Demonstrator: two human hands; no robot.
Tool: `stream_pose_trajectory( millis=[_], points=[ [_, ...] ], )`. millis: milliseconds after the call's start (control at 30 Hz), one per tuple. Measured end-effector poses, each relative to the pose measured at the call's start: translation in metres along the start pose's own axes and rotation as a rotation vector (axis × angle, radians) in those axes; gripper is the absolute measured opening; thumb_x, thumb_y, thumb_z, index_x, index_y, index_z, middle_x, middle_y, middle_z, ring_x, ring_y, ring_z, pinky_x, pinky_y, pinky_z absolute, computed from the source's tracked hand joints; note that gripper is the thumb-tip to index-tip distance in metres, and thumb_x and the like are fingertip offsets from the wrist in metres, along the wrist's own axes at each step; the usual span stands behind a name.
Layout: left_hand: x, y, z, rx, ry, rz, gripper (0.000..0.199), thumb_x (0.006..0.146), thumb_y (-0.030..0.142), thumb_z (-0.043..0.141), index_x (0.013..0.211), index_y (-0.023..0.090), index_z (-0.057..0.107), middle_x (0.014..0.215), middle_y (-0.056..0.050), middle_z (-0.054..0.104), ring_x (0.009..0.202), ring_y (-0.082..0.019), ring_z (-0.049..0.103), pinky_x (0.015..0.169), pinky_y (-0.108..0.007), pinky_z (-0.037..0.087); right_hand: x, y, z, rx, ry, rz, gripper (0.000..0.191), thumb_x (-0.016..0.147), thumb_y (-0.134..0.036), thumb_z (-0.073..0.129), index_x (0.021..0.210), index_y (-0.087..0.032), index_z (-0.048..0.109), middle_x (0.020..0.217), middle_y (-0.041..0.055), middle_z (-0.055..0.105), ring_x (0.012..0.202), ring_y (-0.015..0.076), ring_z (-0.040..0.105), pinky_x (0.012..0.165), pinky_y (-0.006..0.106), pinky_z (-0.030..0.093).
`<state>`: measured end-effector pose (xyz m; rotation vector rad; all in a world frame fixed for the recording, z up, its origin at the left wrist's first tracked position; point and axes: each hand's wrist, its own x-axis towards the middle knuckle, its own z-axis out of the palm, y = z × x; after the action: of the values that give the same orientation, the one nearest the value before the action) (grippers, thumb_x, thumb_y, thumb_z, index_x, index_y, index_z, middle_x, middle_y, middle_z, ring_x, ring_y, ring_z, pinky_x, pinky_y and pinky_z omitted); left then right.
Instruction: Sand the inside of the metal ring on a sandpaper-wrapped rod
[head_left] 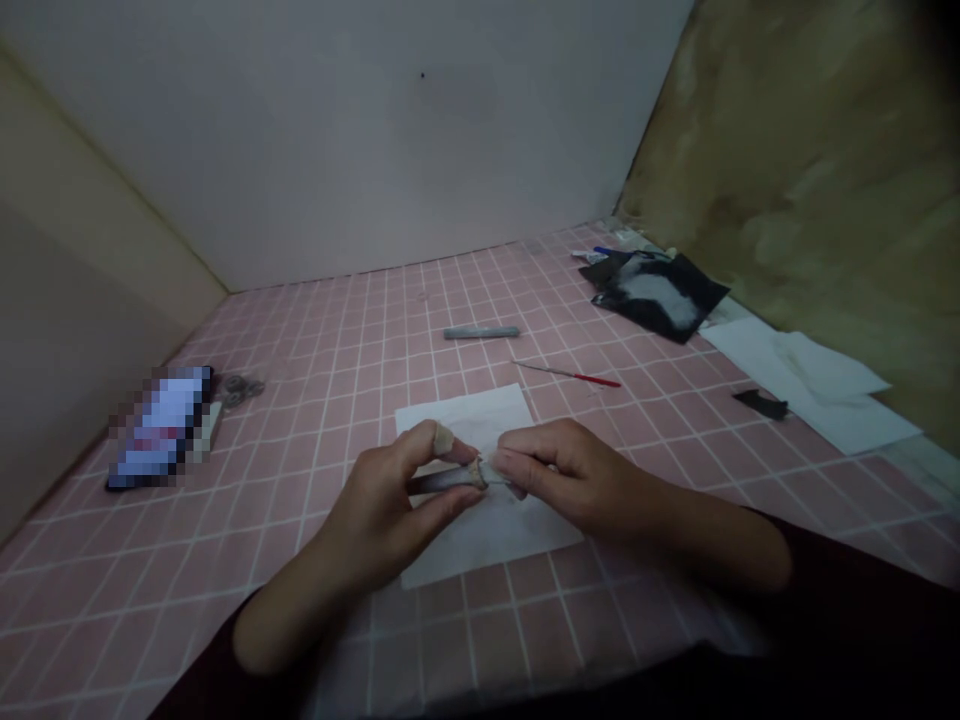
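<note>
Head view: the left hand's fingers pinch a grey rod above the white sheet; the right hand's press together at its end. The pink-gridded bench spreads between sheet and phone, screen unreadable, and back to the wall

A pale grey wall rises at the far side, plain but for a small dark spot. On the left, a beige wall meets it along a yellowish corner edge. The right wall is olive-brown and mottled, with blotchy lighter patches. Between them lies the table, its surface pink with a grid of thin white lines, reaching to the far wall. The light is dim, and the near edge and the upper right corner fall into deep shadow.
</note>
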<state>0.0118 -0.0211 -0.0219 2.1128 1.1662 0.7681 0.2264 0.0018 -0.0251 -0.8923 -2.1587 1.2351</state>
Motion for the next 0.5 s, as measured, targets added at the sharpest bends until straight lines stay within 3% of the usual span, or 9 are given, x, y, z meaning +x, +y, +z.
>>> stream_pose_trajectory(
  millis=[167,333,500],
  points=[
    [0.0,0.002,0.0,-0.107,-0.016,-0.064,0.018,0.081,0.026,0.066,0.097,0.021,0.058,0.088,-0.001,0.065,0.082,-0.015,0.065,0.068,-0.023,0.054,-0.001,-0.002,0.002,0.008,0.003,0.005,0.036,0.095,-0.029,0.04,0.063,-0.015,0.047,0.058,-0.0036,0.043,0.058,0.0083,0.044,0.058,0.023,0.034],
    [-0.002,0.008,0.005,-0.241,-0.027,-0.15,0.016,0.079,0.02,0.064,0.093,0.02,0.055,0.079,0.001,0.061,0.061,-0.01,0.059,0.052,-0.019,0.047,-0.002,-0.005,0.0,0.009,-0.014,-0.002,0.036,0.095,-0.029,0.039,0.063,-0.016,0.047,0.057,-0.004,0.042,0.056,0.0079,0.043,0.057,0.023,0.033],
    [0.0,0.0,-0.004,-0.139,0.086,-0.027,0.018,0.076,0.017,0.067,0.092,0.018,0.059,0.088,-0.002,0.063,0.081,-0.015,0.06,0.074,-0.027,0.048,-0.005,-0.002,-0.014,0.006,0.04,0.028,0.039,0.095,-0.035,0.041,0.061,-0.017,0.043,0.059,-0.003,0.041,0.056,0.0093,0.042,0.055,0.024,0.032]
  ],
)
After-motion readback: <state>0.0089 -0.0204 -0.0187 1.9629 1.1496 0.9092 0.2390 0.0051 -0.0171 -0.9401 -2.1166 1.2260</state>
